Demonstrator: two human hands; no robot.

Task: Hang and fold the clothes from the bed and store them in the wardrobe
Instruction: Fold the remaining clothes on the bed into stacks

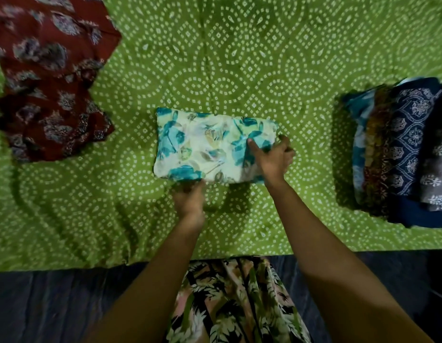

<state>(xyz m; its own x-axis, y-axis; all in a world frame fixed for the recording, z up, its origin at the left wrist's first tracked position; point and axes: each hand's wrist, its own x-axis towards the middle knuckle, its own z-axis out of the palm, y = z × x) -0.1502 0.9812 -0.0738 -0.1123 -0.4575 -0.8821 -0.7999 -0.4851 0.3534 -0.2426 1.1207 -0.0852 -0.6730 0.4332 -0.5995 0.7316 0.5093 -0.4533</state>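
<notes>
A folded cream cloth with teal flowers [202, 144] lies in the middle of the bed, which wears a green dotted sheet [239, 58]. My left hand [189, 198] is at the cloth's near edge, its fingertips tucked under the fabric. My right hand [272, 158] grips the cloth's right end, thumb on top and fingers curled round the edge. A stack of folded clothes [400, 149] in dark blue, brown and teal prints stands at the right. A loose maroon garment [49, 78] with pale flower prints lies spread at the upper left.
The bed's near edge [91, 264] runs across the lower part of the view, with dark floor below it. My patterned skirt hangs at the bottom centre. Bare green sheet lies between the folded cloth and the two piles.
</notes>
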